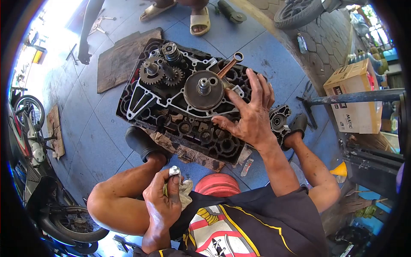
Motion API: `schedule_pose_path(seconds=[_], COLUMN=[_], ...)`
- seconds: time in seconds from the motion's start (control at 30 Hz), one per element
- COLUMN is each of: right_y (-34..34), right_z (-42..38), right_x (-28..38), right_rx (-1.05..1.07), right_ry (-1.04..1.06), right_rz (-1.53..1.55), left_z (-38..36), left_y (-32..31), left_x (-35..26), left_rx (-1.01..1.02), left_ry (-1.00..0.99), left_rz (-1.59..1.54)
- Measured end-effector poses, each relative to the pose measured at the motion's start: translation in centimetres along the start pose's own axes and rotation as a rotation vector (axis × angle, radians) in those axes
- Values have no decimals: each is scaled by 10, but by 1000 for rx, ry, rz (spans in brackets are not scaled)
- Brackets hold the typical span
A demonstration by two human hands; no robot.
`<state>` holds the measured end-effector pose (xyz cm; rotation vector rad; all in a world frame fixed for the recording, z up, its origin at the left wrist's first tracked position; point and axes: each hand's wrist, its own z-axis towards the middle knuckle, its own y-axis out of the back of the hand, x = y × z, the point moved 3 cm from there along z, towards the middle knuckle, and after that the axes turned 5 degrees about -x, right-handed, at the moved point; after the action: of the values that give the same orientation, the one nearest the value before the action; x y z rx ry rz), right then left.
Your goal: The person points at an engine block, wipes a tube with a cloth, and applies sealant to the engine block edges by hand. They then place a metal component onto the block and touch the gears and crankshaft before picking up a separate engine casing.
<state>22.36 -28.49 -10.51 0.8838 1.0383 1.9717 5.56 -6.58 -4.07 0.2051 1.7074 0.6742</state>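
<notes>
The crankcase lies on the floor between your feet, crankshaft and gears exposed. Your right hand rests spread on its right edge, fingers apart, gripping nothing. Your left hand is clamped on a small metal part and rag near your chest. Another person's sandalled feet stand beyond.

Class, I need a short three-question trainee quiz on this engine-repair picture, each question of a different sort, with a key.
1. True or false: the right hand rests on the engine case.
2. The left hand grips: A) a small metal part with a rag B) a hammer C) nothing.
3. What long part sticks out beside the crank wheel?

Key: 1 true; 2 A, the small metal part; 3 the connecting rod.
</notes>
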Motion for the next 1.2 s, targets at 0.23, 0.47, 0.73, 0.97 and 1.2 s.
schedule_pose_path(seconds=[0.23, 0.47, 0.73, 0.97, 1.2], right_y=[-3, 15, 7, -23, -30], right_z=[2, 21, 96, 145, 162], right_x=[-4, -29, -41, -25, -19], right_rx=[-29, -39, 261, 528, 741], right_ry=[25, -14, 213, 450, 511], right_rz=[41, 277, 374, 387, 365], left_z=[-1, 2, 19, 39, 52], left_y=[-1, 4, 10, 24, 33], left_x=[-1, -7, -4, -3, 2], left_rx=[-6, -33, 2, 42, 138], left_ry=[-29, -31, -19, 53, 128], left_rz=[11, 31, 81, 85, -27])
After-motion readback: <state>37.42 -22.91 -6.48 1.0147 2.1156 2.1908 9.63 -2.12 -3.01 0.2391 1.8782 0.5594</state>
